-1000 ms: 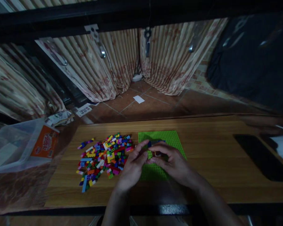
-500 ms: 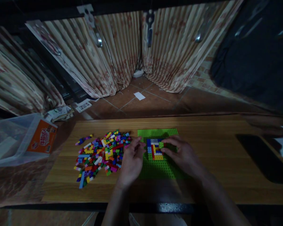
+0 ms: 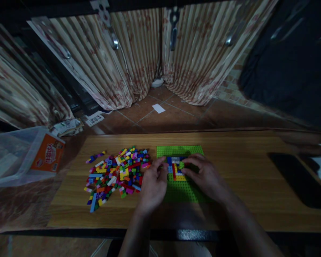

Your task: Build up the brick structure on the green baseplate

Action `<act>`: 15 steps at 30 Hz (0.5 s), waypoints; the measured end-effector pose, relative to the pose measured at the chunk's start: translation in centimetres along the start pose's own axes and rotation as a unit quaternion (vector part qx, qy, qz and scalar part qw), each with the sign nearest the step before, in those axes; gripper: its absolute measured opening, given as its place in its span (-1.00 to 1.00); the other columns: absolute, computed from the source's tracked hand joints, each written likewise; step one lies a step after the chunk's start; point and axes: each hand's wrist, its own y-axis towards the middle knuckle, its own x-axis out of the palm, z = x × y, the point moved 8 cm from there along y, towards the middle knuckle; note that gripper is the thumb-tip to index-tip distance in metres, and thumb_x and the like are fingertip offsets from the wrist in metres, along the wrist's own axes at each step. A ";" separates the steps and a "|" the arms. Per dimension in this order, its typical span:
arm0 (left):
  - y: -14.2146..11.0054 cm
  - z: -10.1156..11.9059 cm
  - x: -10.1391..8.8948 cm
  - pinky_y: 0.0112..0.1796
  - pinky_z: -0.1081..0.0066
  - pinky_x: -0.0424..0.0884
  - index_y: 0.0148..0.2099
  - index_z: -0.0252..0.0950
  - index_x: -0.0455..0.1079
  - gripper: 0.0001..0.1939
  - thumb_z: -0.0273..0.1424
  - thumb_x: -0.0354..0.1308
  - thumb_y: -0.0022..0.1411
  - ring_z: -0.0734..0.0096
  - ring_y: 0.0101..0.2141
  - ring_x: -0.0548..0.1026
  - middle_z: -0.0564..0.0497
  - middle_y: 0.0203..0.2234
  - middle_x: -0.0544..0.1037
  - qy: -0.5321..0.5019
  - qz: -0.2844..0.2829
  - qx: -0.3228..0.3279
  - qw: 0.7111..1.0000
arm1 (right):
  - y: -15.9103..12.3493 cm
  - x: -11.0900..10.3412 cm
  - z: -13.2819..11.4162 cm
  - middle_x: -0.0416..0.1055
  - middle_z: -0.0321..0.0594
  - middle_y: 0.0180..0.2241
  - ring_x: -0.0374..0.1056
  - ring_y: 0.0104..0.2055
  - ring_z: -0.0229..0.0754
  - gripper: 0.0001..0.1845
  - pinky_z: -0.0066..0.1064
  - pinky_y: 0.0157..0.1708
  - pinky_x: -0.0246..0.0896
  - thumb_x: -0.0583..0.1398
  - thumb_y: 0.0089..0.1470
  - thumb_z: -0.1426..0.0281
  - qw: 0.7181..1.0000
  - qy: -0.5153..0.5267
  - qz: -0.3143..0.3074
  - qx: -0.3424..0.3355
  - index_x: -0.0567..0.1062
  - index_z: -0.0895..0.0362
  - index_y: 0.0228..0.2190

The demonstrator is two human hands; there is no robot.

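Note:
A green toy brick (image 3: 181, 165) is pinched between the thumb and fingers of my right hand (image 3: 207, 175), over the right part of a small brick build. The build (image 3: 174, 171) has blue, grey, red, yellow and white bricks and sits on a green studded baseplate (image 3: 178, 191). My left hand (image 3: 154, 180) is at the build's left side, over the plate's left edge. Its fingers are loosely curled, with the thumb a little apart and no brick visible in them. Whether the fingertips touch the build I cannot tell.
A pile of loose coloured bricks (image 3: 115, 175) spreads over the left of the wooden table (image 3: 246, 157). A black flat object (image 3: 299, 180) lies at the right. A clear plastic bin (image 3: 16, 157) with an orange label stands beyond the table's left edge. Striped curtains (image 3: 133, 60) hang behind.
My left hand has moved right, closer to the build, and its fingers have drawn in. My right hand stays at the build's right side, still pinching the green brick.

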 end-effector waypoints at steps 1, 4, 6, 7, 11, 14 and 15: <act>-0.1 0.1 0.1 -0.12 0.29 0.43 0.09 -0.28 0.39 -0.66 -0.38 0.05 0.29 0.31 -0.23 0.54 -0.09 -0.16 0.56 -0.007 0.004 0.000 1.000 | 0.0 -0.2 0.0 0.44 -0.18 -0.22 0.38 -0.15 -0.11 -0.80 -0.21 -0.12 0.29 0.23 0.08 0.28 1.000 0.000 0.005 0.000 0.56 0.06 -0.24; -0.3 0.5 0.5 -0.12 0.33 0.44 0.06 -0.30 0.41 -0.67 -0.37 0.08 0.27 0.33 -0.22 0.54 -0.09 -0.15 0.56 -0.050 0.021 -0.003 0.999 | 0.0 -0.9 0.1 0.48 -0.17 -0.23 0.40 -0.18 -0.11 -0.78 -0.22 -0.14 0.31 0.23 0.08 0.25 0.999 0.006 0.030 0.012 0.54 0.09 -0.24; -0.4 0.8 0.6 -0.15 0.36 0.45 0.03 -0.32 0.42 -0.68 -0.36 0.12 0.23 0.34 -0.24 0.54 -0.08 -0.19 0.58 -0.083 0.036 -0.008 0.996 | -0.1 -1.4 0.4 0.51 -0.14 -0.24 0.43 -0.20 -0.10 -0.76 -0.23 -0.17 0.33 0.23 0.07 0.23 0.998 0.017 0.054 0.031 0.54 0.10 -0.26; -0.5 0.9 0.7 -0.17 0.36 0.46 0.01 -0.33 0.43 -0.68 -0.35 0.14 0.22 0.33 -0.25 0.55 -0.08 -0.20 0.59 -0.093 0.043 -0.010 0.995 | -0.2 -1.6 0.6 0.52 -0.13 -0.25 0.44 -0.22 -0.09 -0.75 -0.23 -0.19 0.34 0.23 0.05 0.21 0.997 0.025 0.066 0.044 0.55 0.10 -0.27; -0.5 2.0 0.6 -0.12 0.28 0.46 -0.02 -0.31 0.46 -0.72 -0.35 0.08 0.27 0.27 -0.19 0.54 -0.10 -0.18 0.59 0.010 0.065 0.038 0.997 | -0.7 -2.5 2.0 0.56 -0.14 -0.27 0.48 -0.26 -0.06 -0.69 -0.21 -0.25 0.38 0.27 -0.01 0.15 0.985 0.066 0.112 0.111 0.56 0.09 -0.27; -1.0 3.2 1.7 0.07 0.15 0.35 0.05 -0.28 0.45 -0.68 -0.40 -0.01 0.31 0.18 0.00 0.46 -0.13 -0.02 0.53 0.217 0.063 0.137 0.964 | -1.1 -3.3 3.1 0.57 -0.15 -0.27 0.49 -0.27 -0.06 -0.65 -0.22 -0.25 0.39 0.29 -0.05 0.11 0.973 0.112 0.145 0.142 0.56 0.09 -0.29; -1.2 3.2 2.4 0.13 0.10 0.29 0.10 -0.28 0.41 -0.65 -0.40 -0.02 0.32 0.14 0.07 0.41 -0.15 0.05 0.49 0.278 0.058 0.164 0.945 | -1.1 -3.5 3.3 0.57 -0.15 -0.28 0.49 -0.27 -0.07 -0.65 -0.23 -0.25 0.39 0.30 -0.05 0.11 0.968 0.135 0.154 0.146 0.56 0.09 -0.29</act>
